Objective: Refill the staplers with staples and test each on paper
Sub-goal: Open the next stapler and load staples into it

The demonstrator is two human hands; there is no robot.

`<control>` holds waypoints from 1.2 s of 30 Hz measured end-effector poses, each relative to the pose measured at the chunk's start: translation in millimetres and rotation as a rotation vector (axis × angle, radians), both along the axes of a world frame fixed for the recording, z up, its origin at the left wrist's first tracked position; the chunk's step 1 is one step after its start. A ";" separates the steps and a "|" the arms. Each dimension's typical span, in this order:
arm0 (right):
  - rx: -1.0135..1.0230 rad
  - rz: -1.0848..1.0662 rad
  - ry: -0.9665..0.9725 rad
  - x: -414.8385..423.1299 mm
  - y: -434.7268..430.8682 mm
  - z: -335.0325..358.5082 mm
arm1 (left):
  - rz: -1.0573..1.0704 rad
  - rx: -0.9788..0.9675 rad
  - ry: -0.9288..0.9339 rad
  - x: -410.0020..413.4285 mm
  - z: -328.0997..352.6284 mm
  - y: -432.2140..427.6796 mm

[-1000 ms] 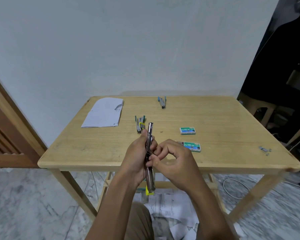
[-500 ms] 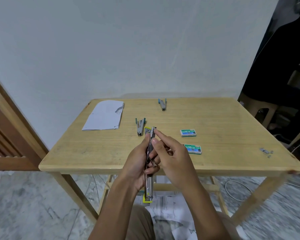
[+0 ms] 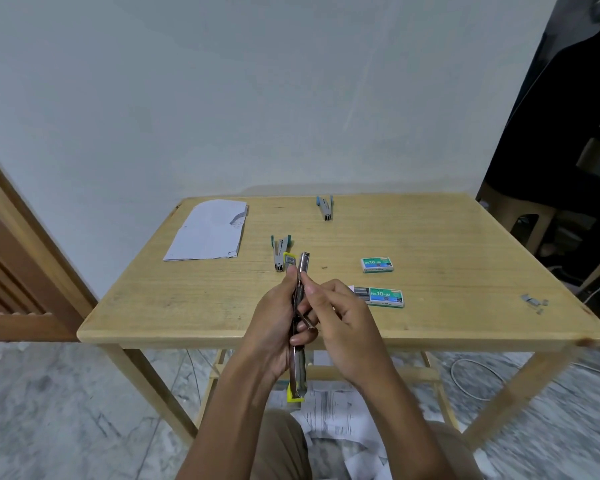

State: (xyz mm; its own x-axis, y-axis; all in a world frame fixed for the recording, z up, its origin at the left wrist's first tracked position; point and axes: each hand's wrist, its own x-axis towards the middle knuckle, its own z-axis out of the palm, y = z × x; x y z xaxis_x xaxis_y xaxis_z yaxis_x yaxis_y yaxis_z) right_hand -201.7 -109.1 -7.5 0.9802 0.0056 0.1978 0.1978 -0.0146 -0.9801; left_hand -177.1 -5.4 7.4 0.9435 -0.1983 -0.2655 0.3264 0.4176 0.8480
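Observation:
I hold a yellow-ended metal stapler (image 3: 299, 372), swung open lengthwise, above the front edge of the wooden table (image 3: 187, 306). My left hand (image 3: 274, 327) grips its middle. My right hand (image 3: 340, 323) pinches the upper metal rail with thumb and forefinger; whether staples are between the fingers I cannot tell. A teal stapler (image 3: 280, 252) lies just beyond my hands, and a blue one (image 3: 325, 207) lies near the far edge. An open staple box (image 3: 381, 296) with staples showing sits to the right, a closed box (image 3: 377, 265) behind it. Folded white paper (image 3: 208, 230) rests at far left.
Loose staple strips (image 3: 534, 302) lie near the table's right edge. Printed papers (image 3: 333, 410) are scattered on the marble floor under the table. A white cable (image 3: 471, 379) runs on the floor at right. A wooden door (image 3: 11, 258) stands left, a plastic stool (image 3: 523, 220) at right.
My right hand has gone from the stapler's middle up to its upper rail, fingers pinching near the tip. The left hand keeps its grip; the stapler stays upright.

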 end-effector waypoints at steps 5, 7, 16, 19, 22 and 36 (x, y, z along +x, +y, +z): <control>0.068 -0.025 -0.013 -0.1 3.8 -1.2 | 0.001 0.037 -0.013 -1.2 1.5 -2.9; 0.242 -0.096 0.041 1.8 6.9 -1.5 | 0.019 0.130 -0.053 -1.3 3.3 -4.0; 1.125 -0.028 0.695 24.6 26.3 0.7 | -0.007 1.249 -0.427 11.6 5.7 -5.8; 1.174 -0.054 0.792 26.8 32.7 1.6 | -0.066 1.515 -0.495 18.0 7.2 -5.9; 1.302 -0.118 0.748 26.6 33.7 0.5 | -0.041 1.409 -0.554 24.9 14.1 0.1; -0.335 -0.132 0.134 110.9 -52.1 2.6 | -0.152 -0.233 0.059 63.3 -28.8 11.4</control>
State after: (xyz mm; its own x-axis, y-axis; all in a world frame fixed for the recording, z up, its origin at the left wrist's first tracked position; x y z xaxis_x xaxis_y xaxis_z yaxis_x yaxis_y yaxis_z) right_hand -90.8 -161.1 -4.9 0.9939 -0.0802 0.0761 0.0428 -0.3555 -0.9337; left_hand -113.7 6.0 -21.3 0.8824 -0.3985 -0.2500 0.4463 0.5411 0.7128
